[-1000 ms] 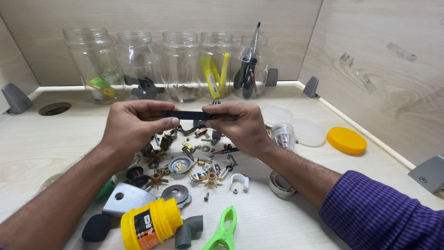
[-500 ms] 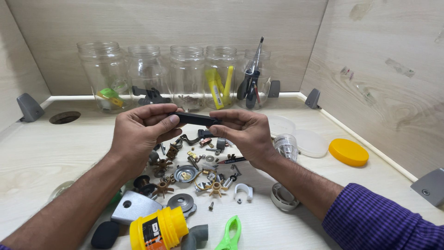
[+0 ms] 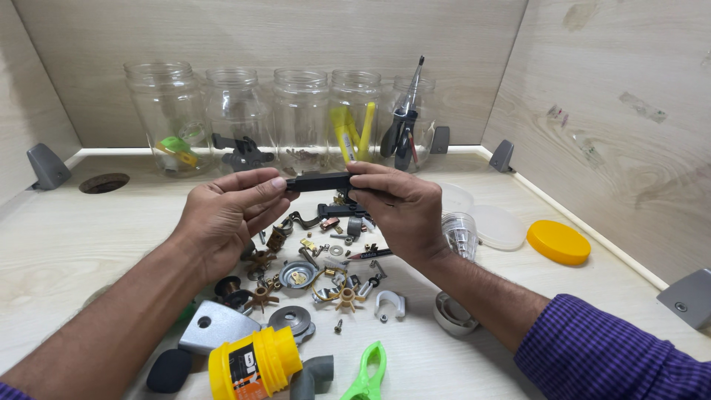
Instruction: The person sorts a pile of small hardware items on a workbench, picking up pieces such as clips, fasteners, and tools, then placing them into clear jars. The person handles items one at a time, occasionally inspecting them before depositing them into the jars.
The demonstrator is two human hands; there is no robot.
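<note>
Both hands hold one small flat black bar (image 3: 320,181) level above the table. My left hand (image 3: 226,215) pinches its left end between thumb and fingers. My right hand (image 3: 396,207) grips its right end from above. Under the hands lies a heap of small parts (image 3: 318,270): brass star wheels, washers, screws, clips and black plastic bits. Several clear glass jars (image 3: 300,118) stand in a row at the back wall, behind the bar.
A yellow lid (image 3: 558,242) and clear plastic lids (image 3: 498,226) lie at the right. Near the front edge are a yellow bottle (image 3: 254,364), a green plastic clip (image 3: 368,374), a grey metal bracket (image 3: 215,326) and grey pipe elbow (image 3: 311,376). Wooden walls close the back and right.
The hands and bar keep their hold and pose. The view has shifted a little, so the hands sit slightly higher and more central.
</note>
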